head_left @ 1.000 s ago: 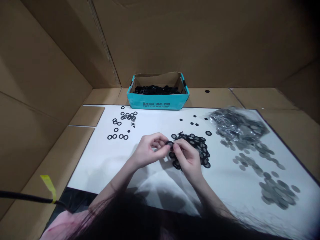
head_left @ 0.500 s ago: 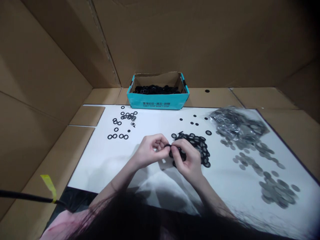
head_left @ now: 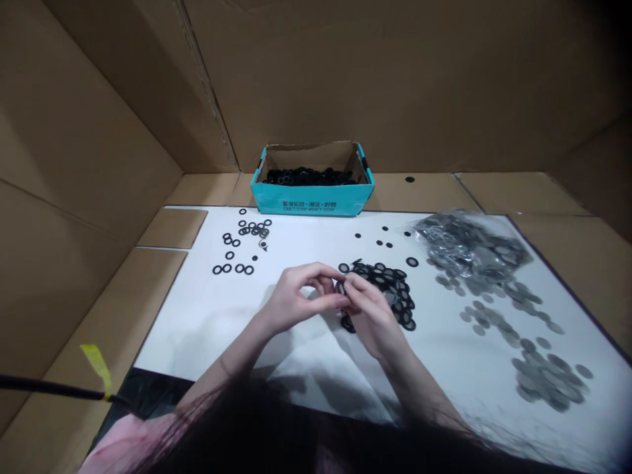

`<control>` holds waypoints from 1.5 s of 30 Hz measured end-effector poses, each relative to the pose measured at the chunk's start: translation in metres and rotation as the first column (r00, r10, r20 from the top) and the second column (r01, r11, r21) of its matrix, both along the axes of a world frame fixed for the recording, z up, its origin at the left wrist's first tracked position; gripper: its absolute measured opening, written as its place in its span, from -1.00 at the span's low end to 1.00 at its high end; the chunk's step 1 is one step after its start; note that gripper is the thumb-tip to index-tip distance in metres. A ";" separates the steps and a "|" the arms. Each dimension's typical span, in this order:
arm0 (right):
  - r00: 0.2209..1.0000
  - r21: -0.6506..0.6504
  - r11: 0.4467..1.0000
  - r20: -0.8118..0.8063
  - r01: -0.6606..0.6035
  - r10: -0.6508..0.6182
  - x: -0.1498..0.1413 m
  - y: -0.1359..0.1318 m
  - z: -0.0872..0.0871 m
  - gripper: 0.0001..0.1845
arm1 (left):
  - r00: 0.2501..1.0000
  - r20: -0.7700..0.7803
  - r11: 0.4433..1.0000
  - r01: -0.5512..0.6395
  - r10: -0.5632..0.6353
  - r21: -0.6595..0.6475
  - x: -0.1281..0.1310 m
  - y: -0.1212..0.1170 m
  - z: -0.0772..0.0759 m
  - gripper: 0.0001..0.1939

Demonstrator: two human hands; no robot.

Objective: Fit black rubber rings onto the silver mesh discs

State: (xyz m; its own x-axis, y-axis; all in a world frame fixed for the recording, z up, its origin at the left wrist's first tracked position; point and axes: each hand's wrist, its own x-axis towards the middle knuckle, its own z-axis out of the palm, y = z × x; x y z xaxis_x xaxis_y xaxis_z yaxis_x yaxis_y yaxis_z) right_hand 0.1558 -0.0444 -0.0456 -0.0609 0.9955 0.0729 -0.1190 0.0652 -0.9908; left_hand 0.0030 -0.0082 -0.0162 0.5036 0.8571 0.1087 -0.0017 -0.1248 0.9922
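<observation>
Over the middle of the white table, my left hand [head_left: 301,296] and my right hand [head_left: 375,316] meet at the fingertips. Between them is a small black ring [head_left: 340,288], mostly covered by fingers; both hands pinch it. Whether a disc sits inside this ring I cannot tell. Just behind and under my right hand lies a heap of black rings with grey centres [head_left: 380,270]. A plain grey disc [head_left: 390,298] shows beside the right fingers; whether it is held or lies on the heap is unclear.
Several loose black rings [head_left: 239,269] lie at the left. A turquoise box [head_left: 313,200] of black pieces stands at the back. Small black discs [head_left: 380,243] are scattered before it. To the right are a clear plastic bag [head_left: 469,243] and piles of grey discs [head_left: 548,378]. Cardboard walls surround the table.
My right hand has turned, its fingers now pointing up and left against the left fingertips. The ring has tilted and shifted slightly right. The grey disc beside the right fingers has come into view.
</observation>
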 end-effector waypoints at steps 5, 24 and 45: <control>1.000 -0.019 1.000 -0.011 0.002 -0.002 -0.001 0.000 -0.002 -0.67 | 1.000 -0.003 1.000 -0.016 0.016 0.003 0.001 -0.001 0.001 -0.71; 0.913 0.379 0.918 0.323 0.115 -0.248 0.006 -0.003 0.005 -0.90 | 0.993 -0.089 0.996 -0.081 0.077 -0.043 0.003 0.000 0.000 -0.91; 0.990 -0.103 0.995 -0.139 -0.011 -0.004 -0.002 -0.001 -0.007 -0.62 | 0.998 0.015 0.958 -0.067 0.065 0.277 0.002 0.001 -0.006 -0.76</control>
State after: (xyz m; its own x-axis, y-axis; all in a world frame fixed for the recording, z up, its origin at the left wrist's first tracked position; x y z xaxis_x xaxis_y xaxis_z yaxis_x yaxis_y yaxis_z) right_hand 0.1536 -0.0450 -0.0523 -0.0607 0.9979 -0.0224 -0.2558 -0.0373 -0.9660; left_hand 0.0046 -0.0075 -0.0220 0.4455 0.8240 0.3499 0.0099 -0.3954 0.9185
